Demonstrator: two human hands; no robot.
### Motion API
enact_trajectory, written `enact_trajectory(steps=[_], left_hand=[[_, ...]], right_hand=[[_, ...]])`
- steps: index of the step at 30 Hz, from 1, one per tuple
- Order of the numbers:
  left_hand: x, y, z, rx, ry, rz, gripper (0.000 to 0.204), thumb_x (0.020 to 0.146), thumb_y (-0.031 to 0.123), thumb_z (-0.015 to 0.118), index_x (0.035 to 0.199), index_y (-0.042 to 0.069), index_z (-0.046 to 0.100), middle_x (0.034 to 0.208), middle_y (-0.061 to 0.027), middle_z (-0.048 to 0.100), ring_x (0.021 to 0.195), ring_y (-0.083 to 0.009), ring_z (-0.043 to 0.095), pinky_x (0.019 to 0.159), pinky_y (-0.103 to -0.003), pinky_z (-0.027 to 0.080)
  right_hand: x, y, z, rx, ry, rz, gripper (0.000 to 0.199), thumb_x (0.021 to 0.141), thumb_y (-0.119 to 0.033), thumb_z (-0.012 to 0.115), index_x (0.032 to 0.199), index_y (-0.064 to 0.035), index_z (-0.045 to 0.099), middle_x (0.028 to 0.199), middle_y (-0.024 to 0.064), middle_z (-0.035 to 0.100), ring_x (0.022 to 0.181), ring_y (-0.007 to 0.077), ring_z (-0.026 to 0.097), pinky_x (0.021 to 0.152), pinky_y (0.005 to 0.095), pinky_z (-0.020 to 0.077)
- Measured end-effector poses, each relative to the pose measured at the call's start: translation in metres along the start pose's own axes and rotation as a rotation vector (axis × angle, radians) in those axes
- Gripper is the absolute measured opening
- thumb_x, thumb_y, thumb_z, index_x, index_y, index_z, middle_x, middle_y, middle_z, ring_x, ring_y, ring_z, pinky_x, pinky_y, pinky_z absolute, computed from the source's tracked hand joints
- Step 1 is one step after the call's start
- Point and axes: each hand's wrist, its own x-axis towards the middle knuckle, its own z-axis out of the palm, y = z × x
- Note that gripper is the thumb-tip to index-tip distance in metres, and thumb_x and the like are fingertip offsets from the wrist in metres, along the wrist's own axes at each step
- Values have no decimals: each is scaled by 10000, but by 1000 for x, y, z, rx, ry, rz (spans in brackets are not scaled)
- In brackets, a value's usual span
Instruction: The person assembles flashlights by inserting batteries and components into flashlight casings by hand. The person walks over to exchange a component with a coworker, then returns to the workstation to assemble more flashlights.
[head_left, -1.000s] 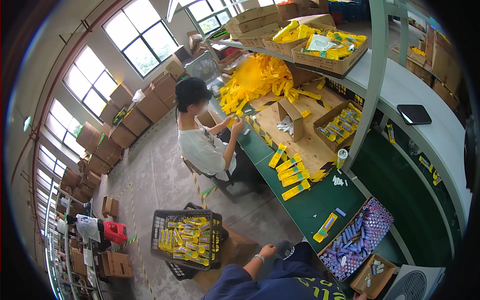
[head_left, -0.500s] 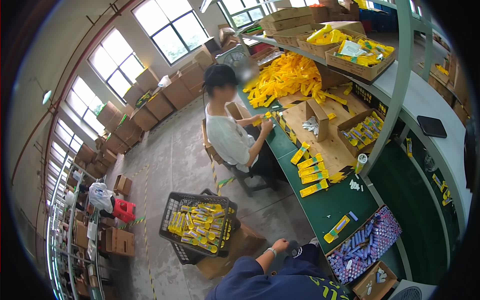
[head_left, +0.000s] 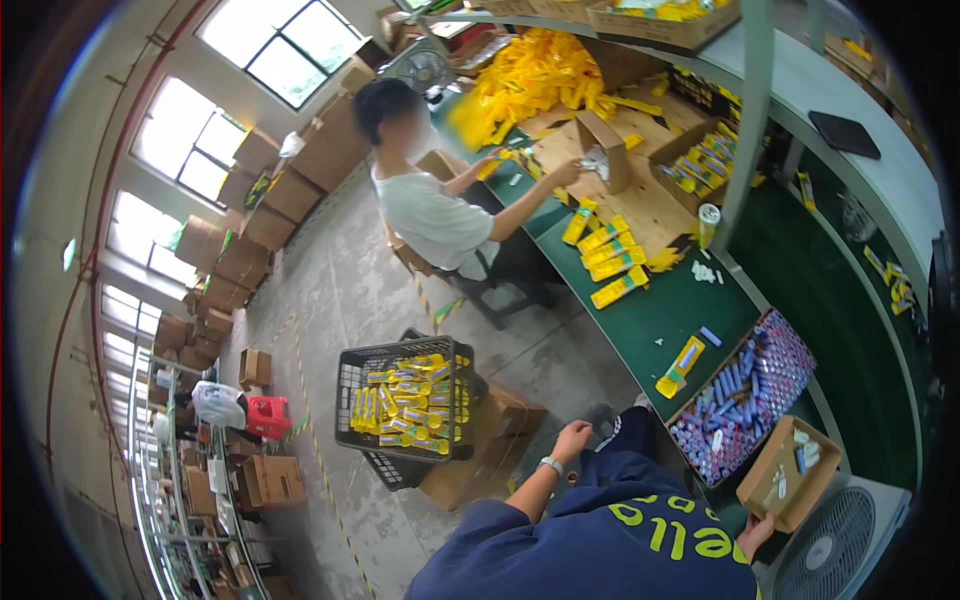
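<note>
The right hand (head_left: pixel 757 535) holds the small box's (head_left: pixel 806 488) near edge; the left hand (head_left: pixel 573 440), grip unclear, is left of the table (head_left: pixel 640 335) edge, floor (head_left: pixel 550 375) spreading leftward.

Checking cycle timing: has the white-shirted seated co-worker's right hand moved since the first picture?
Yes: the co-worker's right hand moved across the bench toward the small brown cardboard box, now close beside it.

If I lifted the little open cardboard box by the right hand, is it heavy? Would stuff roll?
The cardboard box is probably light for its size: only a few small white pieces and little else lie inside. The purple cylinder looks round and loose, so tilting might roll it.
</note>
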Motion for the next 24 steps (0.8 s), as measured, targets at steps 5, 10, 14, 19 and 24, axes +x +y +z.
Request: enact_trajectory(steps=[5,10,14,19,24], left_hand=[[-16,84,-3,-224,-157,71,275,957,143,543,1169,-16,616,1011,-85,686,900,-146,645,780,-272,516],[-5,195,19,-282,-367,337,338,982,156,523,1276,-9,537,1159,-131,637,1022,-182,629,836,-296,512],[-20,260,39,-359,-444,407,461,987,178,525,1403,9,420,1252,-151,589,1117,-206,593,912,-326,491],[-7,257,59,-142,-637,353,601,935,155,589,1470,42,342,1288,-156,560,1162,-231,562,986,-353,444],[6,218,46,-305,-625,329,568,924,30,566,1451,16,354,1296,-103,559,1143,-160,559,989,-296,438]], right_hand=[[-86,-45,96,-94,-48,-157,393,864,-155,595,1218,10,560,1156,97,609,1049,206,604,831,351,495],[-126,-59,178,-299,-209,-274,357,867,-75,568,1213,14,569,1137,76,629,1027,174,593,879,303,458],[-135,-57,211,-696,-281,-539,343,851,-129,539,1157,23,566,1022,213,677,961,330,667,817,377,499],[-153,-66,236,-959,-377,-482,452,815,-175,561,1233,-6,530,1045,255,664,998,413,634,847,431,502],[-162,-65,263,-1112,-498,-466,518,799,-282,637,1232,-13,546,983,261,679,929,411,661,812,445,514]])
